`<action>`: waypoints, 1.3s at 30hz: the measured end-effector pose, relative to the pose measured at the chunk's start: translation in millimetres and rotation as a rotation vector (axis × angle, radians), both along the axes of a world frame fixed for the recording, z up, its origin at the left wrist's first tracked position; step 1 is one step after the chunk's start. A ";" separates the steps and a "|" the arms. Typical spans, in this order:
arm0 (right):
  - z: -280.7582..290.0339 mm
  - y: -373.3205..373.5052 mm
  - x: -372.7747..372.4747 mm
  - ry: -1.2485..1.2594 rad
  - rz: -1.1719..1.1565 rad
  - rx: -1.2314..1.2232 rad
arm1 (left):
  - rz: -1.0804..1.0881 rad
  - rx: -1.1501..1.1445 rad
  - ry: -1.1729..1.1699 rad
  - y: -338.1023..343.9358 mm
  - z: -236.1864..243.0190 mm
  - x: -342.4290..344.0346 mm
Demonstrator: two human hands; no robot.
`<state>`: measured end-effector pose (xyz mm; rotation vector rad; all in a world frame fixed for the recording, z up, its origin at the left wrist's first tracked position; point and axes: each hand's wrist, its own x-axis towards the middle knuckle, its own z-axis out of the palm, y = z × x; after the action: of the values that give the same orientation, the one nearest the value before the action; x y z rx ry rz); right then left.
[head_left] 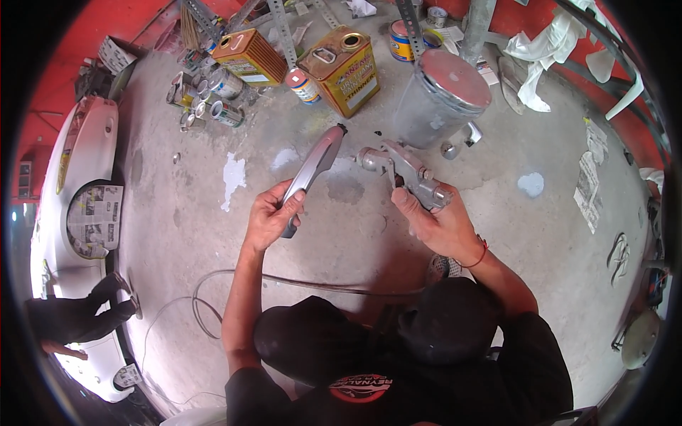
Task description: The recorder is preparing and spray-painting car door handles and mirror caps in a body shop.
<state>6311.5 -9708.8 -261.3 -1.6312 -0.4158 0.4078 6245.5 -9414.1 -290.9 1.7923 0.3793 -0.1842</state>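
My left hand grips the lower end of a long, curved silver-grey car door handle, which tilts up and to the right. A small dark piece shows at the handle's upper tip. In my right hand is a metal spray gun, its nozzle end pointing up and left toward the door handle. A gap separates the gun from the handle. My right fingers are wrapped round the gun's body and partly hidden, with the thumb on its near side.
Beyond my hands stand two square thinner tins, a lidded metal drum and several used paint cans. A hose crosses the concrete floor. At left are a white car with newspaper masking and another person's dark-clothed legs.
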 end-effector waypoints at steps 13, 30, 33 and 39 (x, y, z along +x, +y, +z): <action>-54.9 26.9 34.5 0.130 -0.169 -0.204 | 0.119 -0.243 0.178 -34.2 -61.6 7.5; -119.2 75.0 78.5 -0.039 -0.280 -0.292 | 0.604 0.130 -0.162 -166.5 -160.6 26.9; -122.6 68.3 76.6 -0.043 -0.261 -0.277 | 0.582 0.090 -0.214 -164.7 -155.7 33.5; -131.9 53.8 72.2 -0.007 -0.325 -0.178 | 0.496 0.009 -0.287 -99.1 -129.3 50.7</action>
<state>6383.7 -9655.0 -393.2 -1.8360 -0.1161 0.1977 6296.2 -9513.1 -420.2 1.6486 0.6013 0.4189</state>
